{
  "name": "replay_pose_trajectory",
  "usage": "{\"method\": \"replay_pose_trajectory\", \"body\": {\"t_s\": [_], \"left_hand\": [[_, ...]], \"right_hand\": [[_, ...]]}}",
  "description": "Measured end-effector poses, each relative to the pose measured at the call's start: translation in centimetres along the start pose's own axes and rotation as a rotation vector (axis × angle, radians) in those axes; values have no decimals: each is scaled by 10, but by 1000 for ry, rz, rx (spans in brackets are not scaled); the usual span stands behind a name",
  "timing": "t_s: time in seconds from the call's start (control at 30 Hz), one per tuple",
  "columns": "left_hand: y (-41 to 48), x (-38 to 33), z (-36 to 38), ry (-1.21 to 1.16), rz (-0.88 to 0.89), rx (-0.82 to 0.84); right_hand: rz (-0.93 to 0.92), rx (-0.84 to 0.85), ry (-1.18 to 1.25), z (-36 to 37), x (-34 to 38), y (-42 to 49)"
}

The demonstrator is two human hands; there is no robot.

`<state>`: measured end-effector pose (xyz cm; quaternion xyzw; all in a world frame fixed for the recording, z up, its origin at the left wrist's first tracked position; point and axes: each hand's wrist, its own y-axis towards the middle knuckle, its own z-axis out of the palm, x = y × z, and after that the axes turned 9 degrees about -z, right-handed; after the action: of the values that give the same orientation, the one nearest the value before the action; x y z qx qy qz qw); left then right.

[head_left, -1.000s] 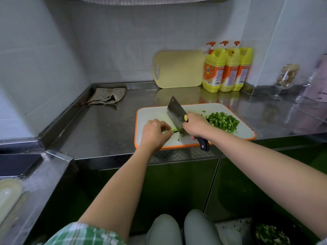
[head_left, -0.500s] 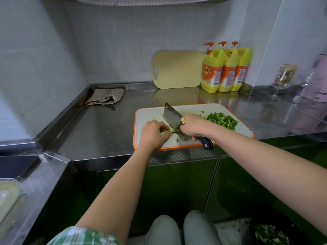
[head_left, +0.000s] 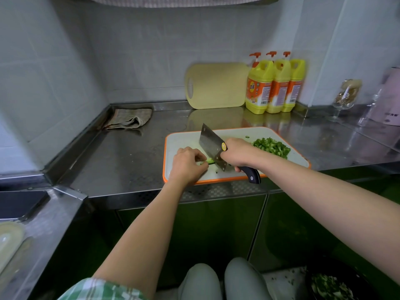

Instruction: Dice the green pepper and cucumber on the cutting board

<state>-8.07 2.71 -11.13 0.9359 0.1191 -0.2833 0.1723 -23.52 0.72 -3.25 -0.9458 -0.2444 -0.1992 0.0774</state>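
Observation:
A white cutting board with an orange rim (head_left: 287, 138) lies at the steel counter's front edge. My right hand (head_left: 238, 153) grips the black handle of a cleaver (head_left: 211, 144), whose blade slants down onto the board. My left hand (head_left: 188, 164) has curled fingers holding a small green vegetable piece (head_left: 209, 161) right against the blade; most of the piece is hidden under the fingers. A heap of diced green pepper (head_left: 271, 146) sits on the board's right side.
A pale yellow board (head_left: 216, 85) leans on the back wall beside three yellow detergent bottles (head_left: 275, 83). A folded cloth (head_left: 127, 119) lies at the back left. Glassware (head_left: 346, 96) stands at the right. A dark bin with green scraps (head_left: 331, 286) sits on the floor.
The cleaver blade has rocked down and up over the green piece while both hands stayed nearly in place. The left hand keeps holding the piece by the blade.

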Motion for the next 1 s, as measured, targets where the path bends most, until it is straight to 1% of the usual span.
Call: {"method": "replay_pose_trajectory", "body": {"t_s": [0.07,0.2,0.3,0.47,0.53,0.67,0.77,0.87,1.0], "left_hand": [[0,0,0,3,1,-2],[0,-1,0,9,-1,1],[0,0,-1,8,-5,5],[1,-1,-1,15,-6,7],[1,-1,-1,15,-5,8],[0,-1,0,16,0,-3],[0,-1,0,19,4,-3],[0,-1,0,20,4,-4],[0,-1,-1,31,15,-1]], "right_hand": [[15,33,-40,2,5,-1],[20,11,-48,8,5,3],[27,-62,-13,14,0,7],[-13,-174,56,17,-8,6],[-27,-156,63,12,-7,4],[-10,-10,-16,4,3,-2],[7,38,-63,3,10,-2],[31,10,-51,8,11,4],[23,-97,-10,19,5,11]]}}
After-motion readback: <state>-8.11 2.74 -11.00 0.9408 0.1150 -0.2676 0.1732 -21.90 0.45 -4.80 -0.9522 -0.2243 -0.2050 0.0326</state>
